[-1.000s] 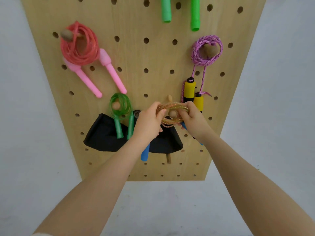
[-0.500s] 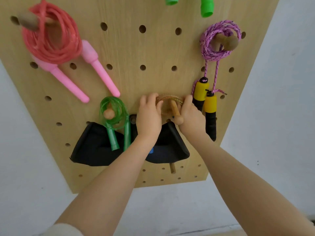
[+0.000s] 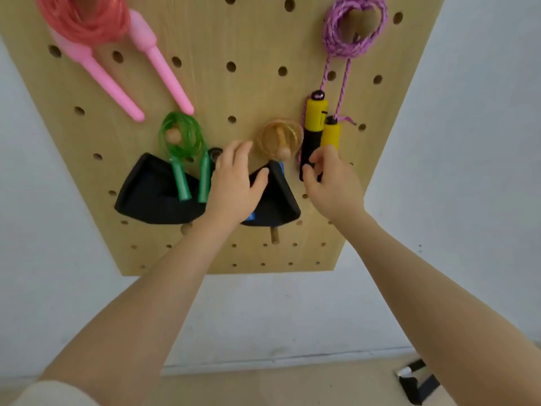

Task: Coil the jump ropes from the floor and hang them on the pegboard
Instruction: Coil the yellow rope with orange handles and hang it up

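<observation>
Rope hangs coiled on its peg, between the left hand and right hand, both loose, holding nothing; hanging looks done.

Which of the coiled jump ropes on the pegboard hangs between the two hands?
The orange-gold translucent coil on the middle wooden peg. The green, red-pink and purple coils hang off to the sides.

Head view, close before pegboard

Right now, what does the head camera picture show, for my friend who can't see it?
Two bare hands, left hand and right hand, hover just off an orange coiled rope hung on a wooden peg of a pegboard. Pink, green and purple ropes hang around it.
</observation>
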`<state>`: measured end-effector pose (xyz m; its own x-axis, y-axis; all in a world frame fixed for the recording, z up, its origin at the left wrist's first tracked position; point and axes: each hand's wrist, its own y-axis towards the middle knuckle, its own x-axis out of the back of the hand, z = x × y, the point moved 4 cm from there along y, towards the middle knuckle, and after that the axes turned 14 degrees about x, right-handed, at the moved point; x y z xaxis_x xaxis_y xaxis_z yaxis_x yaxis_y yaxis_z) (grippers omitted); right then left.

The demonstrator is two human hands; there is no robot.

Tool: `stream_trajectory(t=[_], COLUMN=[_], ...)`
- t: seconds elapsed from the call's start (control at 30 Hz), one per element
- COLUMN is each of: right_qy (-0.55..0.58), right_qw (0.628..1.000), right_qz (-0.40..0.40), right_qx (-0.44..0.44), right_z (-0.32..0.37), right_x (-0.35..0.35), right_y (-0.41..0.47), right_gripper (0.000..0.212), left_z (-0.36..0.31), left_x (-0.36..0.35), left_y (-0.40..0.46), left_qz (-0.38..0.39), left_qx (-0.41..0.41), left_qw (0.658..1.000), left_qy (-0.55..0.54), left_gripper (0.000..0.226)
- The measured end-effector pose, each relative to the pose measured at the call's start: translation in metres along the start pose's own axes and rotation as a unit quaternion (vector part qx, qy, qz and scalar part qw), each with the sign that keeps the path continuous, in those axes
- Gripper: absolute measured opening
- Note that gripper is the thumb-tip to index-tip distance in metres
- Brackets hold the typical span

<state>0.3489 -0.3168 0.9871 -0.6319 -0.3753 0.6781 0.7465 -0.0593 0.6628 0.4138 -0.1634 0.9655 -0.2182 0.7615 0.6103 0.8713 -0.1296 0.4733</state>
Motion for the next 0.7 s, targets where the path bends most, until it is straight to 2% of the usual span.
stream_trajectory(t=[0.07, 0.2, 0.33, 0.5, 0.6, 0.7], right_qy=[0.051, 0.139, 0.199, 0.236, 0.252, 0.259], right_qw=[0.998, 0.972, 0.921, 0.844, 0.804, 0.779], right_qz=[0.011, 0.115, 0.273, 0.438, 0.497, 0.535], right_qx=[0.036, 0.15, 0.193, 0.2, 0.21, 0.198], right_z=[0.015, 0.054, 0.1, 0.153, 0.185, 0.217], right_x=[0.002, -0.029, -0.094, -0.181, -0.233, -0.291], right_y=[-0.018, -0.061, -0.117, -0.189, -0.216, -0.23], right_gripper=[0.009, 0.012, 0.015, 0.015, 0.017, 0.018], left_z=[0.009, 0.048, 0.116, 0.219, 0.278, 0.332], left_x=[0.006, 0.016, 0.033, 0.069, 0.094, 0.115], left_y=[-0.028, -0.099, -0.191, -0.295, -0.338, -0.363], left_qz=[-0.023, -0.033, -0.003, 0.012, -0.014, -0.015], left_qx=[-0.003, 0.026, 0.182, 0.394, 0.469, 0.538], left_qw=[0.999, 0.999, 0.983, 0.919, 0.883, 0.843], left_qy=[-0.025, -0.021, -0.018, 0.0, 0.002, 0.019], left_gripper=[0.043, 0.029, 0.027, 0.022, 0.02, 0.02])
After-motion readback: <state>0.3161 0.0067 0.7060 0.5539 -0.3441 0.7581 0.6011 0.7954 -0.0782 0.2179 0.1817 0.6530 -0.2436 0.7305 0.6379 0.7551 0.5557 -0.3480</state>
